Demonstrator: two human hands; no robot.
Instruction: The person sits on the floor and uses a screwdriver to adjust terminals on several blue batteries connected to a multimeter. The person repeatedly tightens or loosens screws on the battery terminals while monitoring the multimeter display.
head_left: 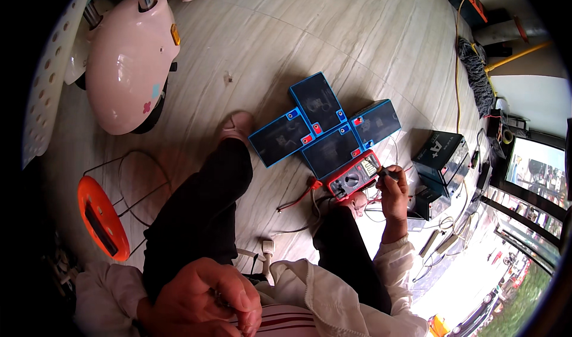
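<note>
Low in the view, my left hand [199, 301] is closed near my body, its fingers curled round something small and dark that I cannot make out. My right hand [394, 197] pinches a small dark thing [387, 174] with a thin tip, over the display end of a red multimeter [353, 177]. The multimeter lies beside a block battery [331, 152] with a black top and blue edges. Three more such batteries touch it: one at the left [279, 138], one at the back [316, 101], one at the right [379, 124]. Red and blue terminals show at their corners.
Black boxes [438, 158] and loose cables stand at the right, near a bright doorway. A red connector [314, 183] with wires lies by my foot. An orange-topped stool [102, 218] is at the left, a pink scooter [132, 69] behind it. A yellow cord [458, 75] crosses the floor.
</note>
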